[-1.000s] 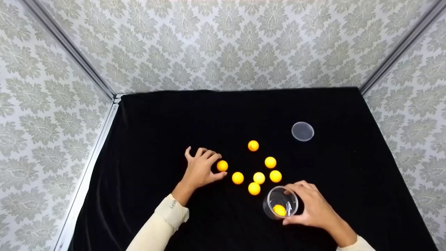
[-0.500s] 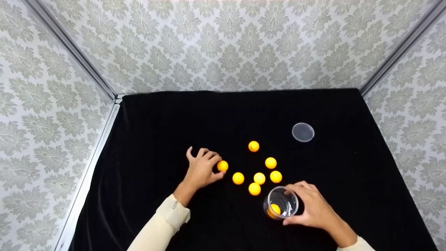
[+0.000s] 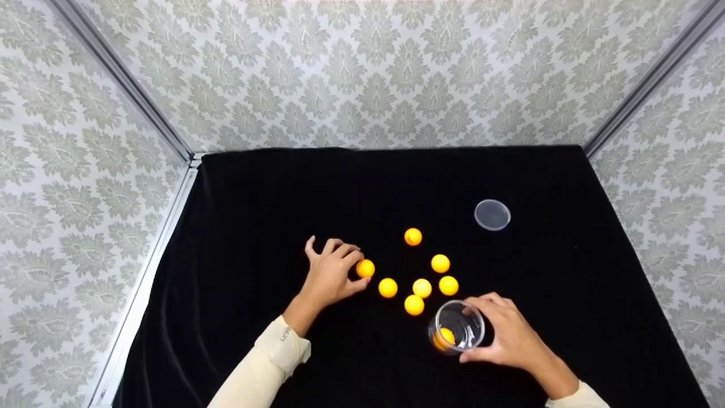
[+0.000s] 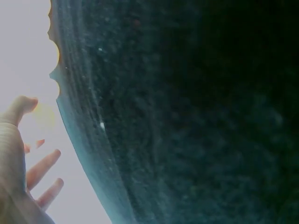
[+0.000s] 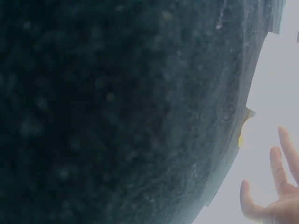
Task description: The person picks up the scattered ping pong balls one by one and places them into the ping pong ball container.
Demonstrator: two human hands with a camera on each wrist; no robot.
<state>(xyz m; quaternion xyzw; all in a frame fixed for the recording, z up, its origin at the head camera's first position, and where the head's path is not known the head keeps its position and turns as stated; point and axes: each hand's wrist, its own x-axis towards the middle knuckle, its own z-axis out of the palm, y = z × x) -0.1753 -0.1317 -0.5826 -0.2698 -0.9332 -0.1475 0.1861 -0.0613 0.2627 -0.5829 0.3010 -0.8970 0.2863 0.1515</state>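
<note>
Now we want just light pressure from our left hand (image 3: 329,277), thumb and fingers clamped on the ball (image 3: 366,268) left of the other balls (image 3: 422,288), while steadying the cup (image 3: 461,324) gripped in our right hand (image 3: 508,335).

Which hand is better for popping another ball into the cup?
Probably the left hand: it seems to pinch an orange ball, beside the other loose balls. The right hand is busy holding the clear cup.

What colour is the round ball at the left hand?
Yellow-orange; the round ball shows best in the head view.
</note>
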